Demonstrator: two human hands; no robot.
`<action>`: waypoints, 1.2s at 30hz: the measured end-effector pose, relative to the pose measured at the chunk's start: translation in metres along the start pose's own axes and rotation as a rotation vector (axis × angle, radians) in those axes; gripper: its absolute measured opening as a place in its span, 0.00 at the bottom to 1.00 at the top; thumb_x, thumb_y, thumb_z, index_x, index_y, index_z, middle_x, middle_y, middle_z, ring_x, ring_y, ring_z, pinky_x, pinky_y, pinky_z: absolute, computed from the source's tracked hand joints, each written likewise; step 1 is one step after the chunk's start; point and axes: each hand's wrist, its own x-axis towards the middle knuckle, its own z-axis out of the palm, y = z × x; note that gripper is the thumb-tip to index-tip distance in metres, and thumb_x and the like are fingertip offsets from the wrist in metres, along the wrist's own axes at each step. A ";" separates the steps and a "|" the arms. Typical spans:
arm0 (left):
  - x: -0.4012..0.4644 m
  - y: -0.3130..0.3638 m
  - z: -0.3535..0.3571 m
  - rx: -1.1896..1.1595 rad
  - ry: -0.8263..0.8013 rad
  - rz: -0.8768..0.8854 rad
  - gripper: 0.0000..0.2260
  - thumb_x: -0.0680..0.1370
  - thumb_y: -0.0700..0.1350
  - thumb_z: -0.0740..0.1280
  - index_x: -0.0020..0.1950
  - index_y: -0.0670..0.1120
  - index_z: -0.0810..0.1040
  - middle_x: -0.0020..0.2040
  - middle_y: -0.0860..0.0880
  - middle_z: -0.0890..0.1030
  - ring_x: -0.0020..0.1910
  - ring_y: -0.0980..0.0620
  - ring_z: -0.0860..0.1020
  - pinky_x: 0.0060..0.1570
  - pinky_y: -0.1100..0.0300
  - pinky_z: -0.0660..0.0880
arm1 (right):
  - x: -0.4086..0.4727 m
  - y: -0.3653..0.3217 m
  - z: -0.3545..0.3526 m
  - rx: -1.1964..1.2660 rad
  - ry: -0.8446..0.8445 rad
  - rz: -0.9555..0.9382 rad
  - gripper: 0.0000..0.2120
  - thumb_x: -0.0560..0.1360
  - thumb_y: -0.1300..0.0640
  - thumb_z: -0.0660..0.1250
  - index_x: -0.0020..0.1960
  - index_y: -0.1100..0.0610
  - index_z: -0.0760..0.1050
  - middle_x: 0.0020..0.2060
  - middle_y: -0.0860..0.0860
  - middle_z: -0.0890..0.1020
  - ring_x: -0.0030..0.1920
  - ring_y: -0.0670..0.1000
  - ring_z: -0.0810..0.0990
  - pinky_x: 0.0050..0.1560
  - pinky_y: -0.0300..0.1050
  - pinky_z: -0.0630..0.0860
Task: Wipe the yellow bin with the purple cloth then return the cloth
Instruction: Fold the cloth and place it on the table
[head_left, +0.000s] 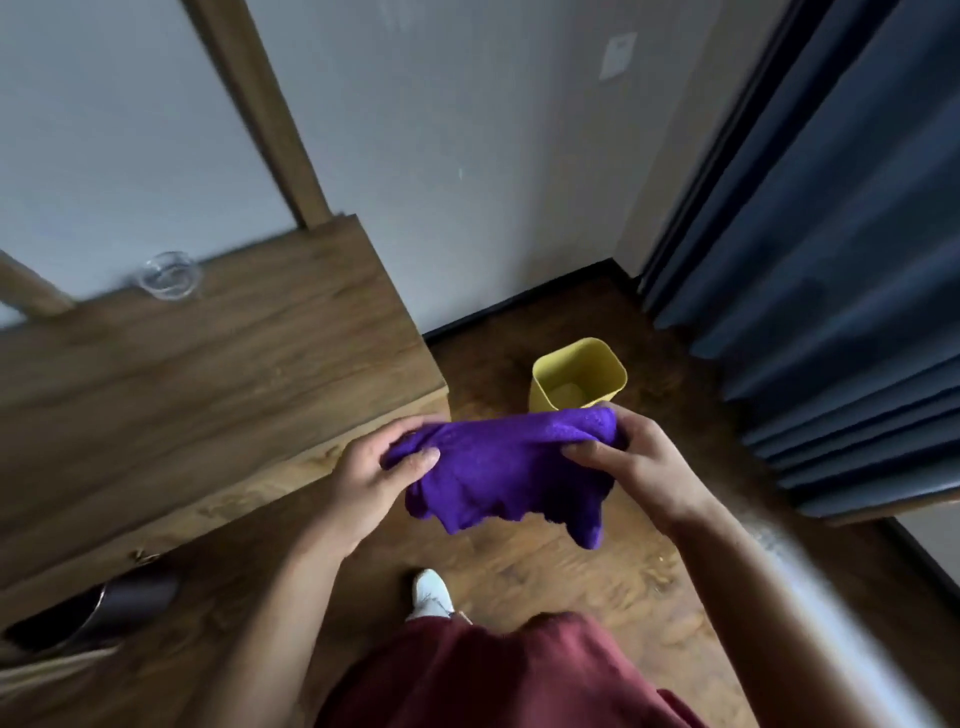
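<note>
A purple cloth (501, 467) hangs stretched between both my hands at mid-frame. My left hand (371, 480) grips its left end, thumb on top. My right hand (636, 465) grips its right end. Beyond the cloth, a small yellow bin (545, 395) stands upright on the wooden floor near the room's corner; its near rim is partly hidden by the cloth. The bin looks empty inside. Neither hand touches the bin.
A wooden desk (208, 384) fills the left side, with a clear glass dish (169, 275) near its back edge. Dark blue curtains (831, 260) hang at the right. A dark round object (93, 613) sits under the desk. My white shoe (431, 592) is on the floor.
</note>
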 end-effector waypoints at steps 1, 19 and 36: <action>0.000 -0.001 -0.018 0.031 -0.010 -0.014 0.16 0.75 0.48 0.73 0.62 0.50 0.83 0.59 0.51 0.86 0.62 0.53 0.82 0.62 0.62 0.76 | 0.013 -0.001 0.014 -0.035 -0.013 -0.005 0.13 0.69 0.58 0.77 0.51 0.61 0.81 0.41 0.55 0.85 0.42 0.52 0.83 0.42 0.48 0.79; 0.101 -0.017 -0.194 0.481 0.233 -0.095 0.07 0.75 0.50 0.70 0.44 0.47 0.79 0.32 0.60 0.78 0.34 0.66 0.75 0.37 0.70 0.66 | 0.253 -0.036 0.152 -0.658 -0.316 -0.067 0.11 0.70 0.62 0.77 0.46 0.49 0.80 0.37 0.52 0.84 0.38 0.48 0.80 0.43 0.52 0.78; 0.220 -0.071 -0.252 1.075 0.370 -0.135 0.12 0.77 0.46 0.72 0.59 0.45 0.85 0.57 0.45 0.86 0.63 0.43 0.80 0.63 0.48 0.73 | 0.417 0.001 0.211 -1.142 -0.266 -0.539 0.10 0.77 0.59 0.70 0.55 0.46 0.84 0.49 0.45 0.86 0.52 0.47 0.83 0.60 0.53 0.80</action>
